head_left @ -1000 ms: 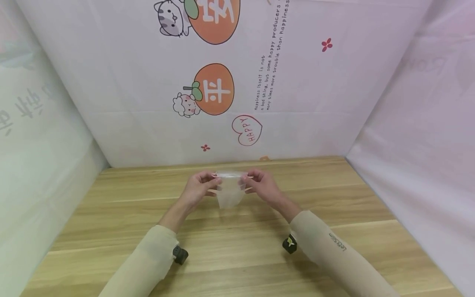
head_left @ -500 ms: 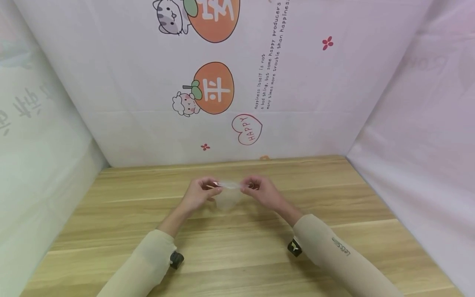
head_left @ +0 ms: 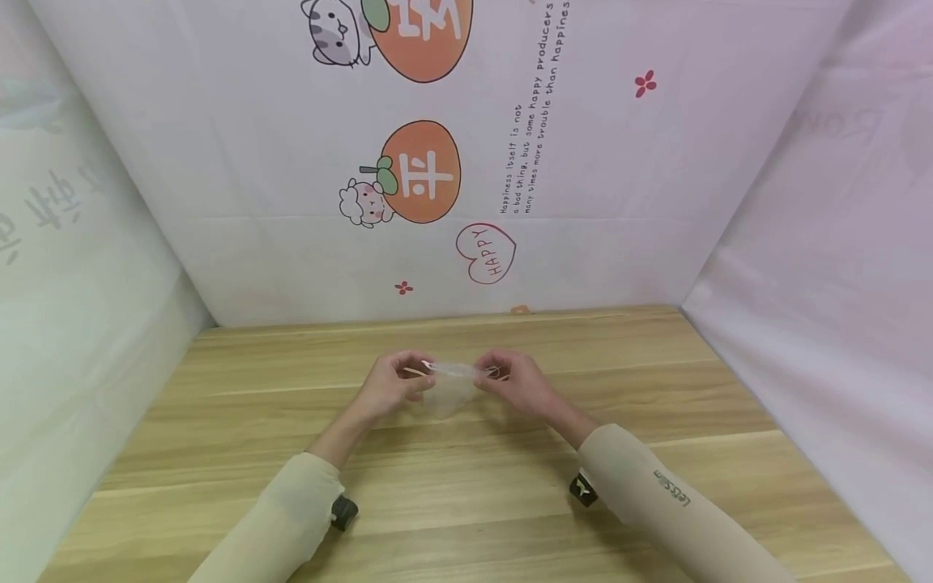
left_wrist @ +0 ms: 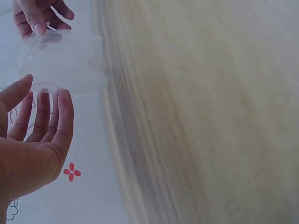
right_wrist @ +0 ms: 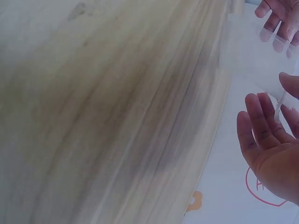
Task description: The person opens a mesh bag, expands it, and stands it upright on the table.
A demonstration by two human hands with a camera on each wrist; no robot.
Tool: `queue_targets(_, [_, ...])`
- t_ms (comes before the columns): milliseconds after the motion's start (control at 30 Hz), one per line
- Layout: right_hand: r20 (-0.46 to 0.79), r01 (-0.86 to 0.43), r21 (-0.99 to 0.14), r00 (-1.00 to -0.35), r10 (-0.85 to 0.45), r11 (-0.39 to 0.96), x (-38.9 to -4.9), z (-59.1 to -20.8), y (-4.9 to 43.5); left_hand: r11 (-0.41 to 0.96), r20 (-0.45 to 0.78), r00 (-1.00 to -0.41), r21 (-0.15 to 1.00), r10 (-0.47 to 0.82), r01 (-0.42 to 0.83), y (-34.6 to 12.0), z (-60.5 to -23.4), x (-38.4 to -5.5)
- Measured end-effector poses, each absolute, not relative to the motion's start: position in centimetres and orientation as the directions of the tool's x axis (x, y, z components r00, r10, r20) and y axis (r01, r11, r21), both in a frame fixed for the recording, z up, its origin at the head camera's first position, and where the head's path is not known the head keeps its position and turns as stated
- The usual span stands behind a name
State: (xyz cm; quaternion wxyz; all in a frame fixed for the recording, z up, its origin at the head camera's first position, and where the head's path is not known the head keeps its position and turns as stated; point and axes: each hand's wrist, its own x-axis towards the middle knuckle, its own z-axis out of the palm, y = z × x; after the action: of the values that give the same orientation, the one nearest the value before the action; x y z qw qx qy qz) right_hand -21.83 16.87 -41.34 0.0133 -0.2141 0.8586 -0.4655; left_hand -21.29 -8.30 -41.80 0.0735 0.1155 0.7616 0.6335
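A small clear plastic bag (head_left: 446,394) hangs between both hands, above the far middle part of the table. My left hand (head_left: 392,380) pinches the left end of its top edge between thumb and fingers. At the other end, my right hand (head_left: 516,380) pinches the edge the same way. Short white ends stick out by the fingers on both sides. In the left wrist view the bag (left_wrist: 70,58) looks flat and see-through, with the right hand (left_wrist: 41,18) beyond it. The right wrist view shows the bag (right_wrist: 247,49) beyond the right hand (right_wrist: 268,140); whatever it may contain cannot be made out.
A wood-grain table (head_left: 452,502) lies under the hands. White printed cloth (head_left: 583,202) stands behind its far edge, and more cloth hangs at the left (head_left: 87,243) and right sides. Small black devices (head_left: 344,512) sit at both wrists beside the beige sleeves (head_left: 270,518).
Both hands have come down and slightly nearer to the person with the bag. The bag's top edge, fairly straight before, now sags a little between the hands. Both grips stay.
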Motion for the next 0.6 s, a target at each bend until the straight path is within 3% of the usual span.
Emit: queue_targets(600, [0.051,-0.255,-0.841,-0.916,-0.399,0.477,-21.48,-41.7,17.88,0.222,0.0,-0.945,0.972,0.326,0.077,-9.22,-42.3,-21.18])
